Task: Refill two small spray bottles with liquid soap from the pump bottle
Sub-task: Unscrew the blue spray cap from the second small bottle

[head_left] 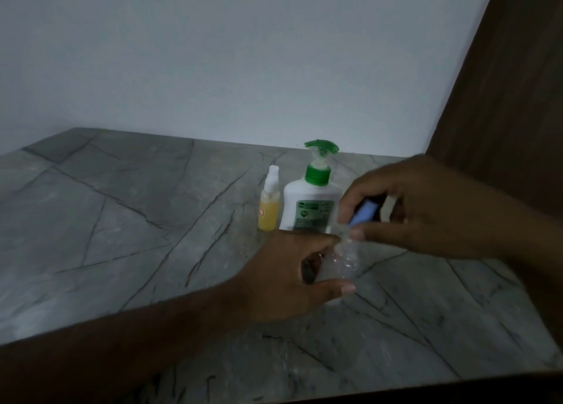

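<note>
A white pump bottle (310,202) with a green pump head stands on the grey marble counter (122,221). Just left of it stands a small spray bottle (268,204) holding yellow liquid, with a white nozzle. In front of them my left hand (286,269) grips the body of a clear small spray bottle (344,260), which looks empty. My right hand (426,208) pinches that bottle's blue cap (364,213) at the neck. Whether the cap is screwed on or lifted off is unclear.
A pale wall rises behind the counter. A dark brown wooden panel (502,99) stands at the right. The counter's front edge (396,388) runs along the bottom right.
</note>
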